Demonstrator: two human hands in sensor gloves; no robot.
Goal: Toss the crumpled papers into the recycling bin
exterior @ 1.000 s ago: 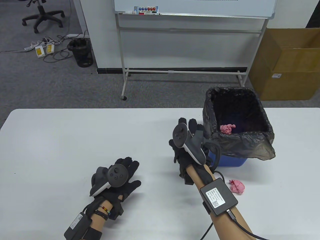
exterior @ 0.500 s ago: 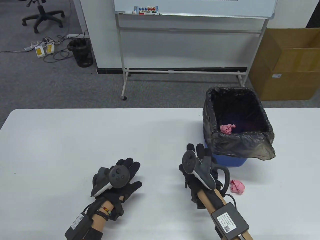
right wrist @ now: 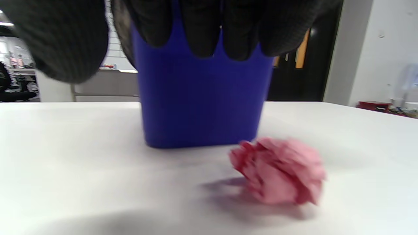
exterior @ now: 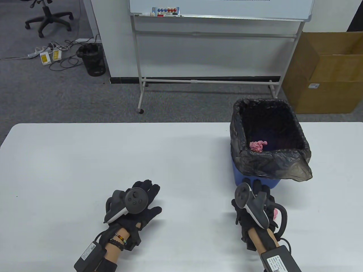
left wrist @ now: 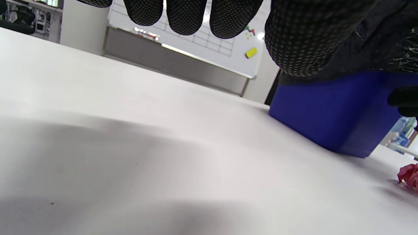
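Note:
A blue bin (exterior: 266, 184) lined with a black bag (exterior: 269, 164) stands on the white table (exterior: 85, 158) at the right. One pink crumpled paper (exterior: 257, 145) lies inside it. A second pink crumpled paper (right wrist: 281, 169) lies on the table in front of the bin, mostly hidden under my right hand in the table view (exterior: 275, 212). My right hand (exterior: 255, 195) hovers just above it, open and empty. My left hand (exterior: 144, 195) lies flat on the table, open and empty. The bin (left wrist: 336, 111) and the paper (left wrist: 408, 174) also show in the left wrist view.
Beyond the table's far edge stand a whiteboard on a wheeled stand (exterior: 221, 11), a cardboard box (exterior: 326, 73) at the right, a black floor bin (exterior: 92, 59) and an office chair (exterior: 46, 17) at the left.
My right hand has drawn back from beside the bin's rim, toward me and to the right, and now hangs over the paper on the table. My left hand has barely moved.

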